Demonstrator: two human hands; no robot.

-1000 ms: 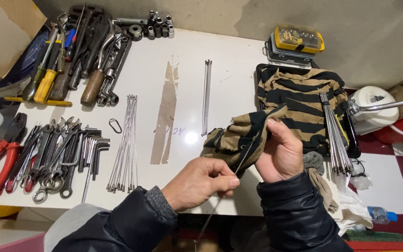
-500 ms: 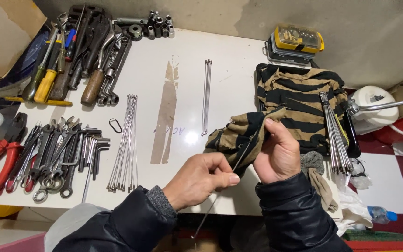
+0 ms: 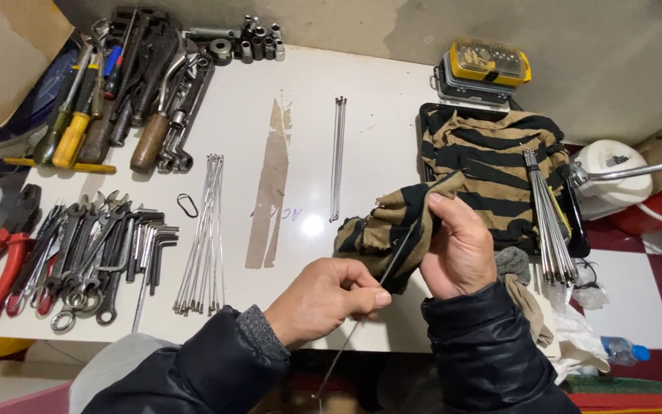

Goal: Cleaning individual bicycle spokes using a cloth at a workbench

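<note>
Left hand [image 3: 329,297] pinches spoke [image 3: 389,268] (right hand [image 3: 460,247] grips striped cloth [image 3: 400,226])

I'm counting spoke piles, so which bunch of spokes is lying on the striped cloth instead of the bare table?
The spoke bundle at the right, fanned across the striped cloth. The left bundle and the small middle set lie on the white table.

Two hands [image 3: 331,299], one striped cloth [image 3: 492,153], three spoke bundles [image 3: 202,230], one yellow-lidded case [image 3: 488,65].
</note>
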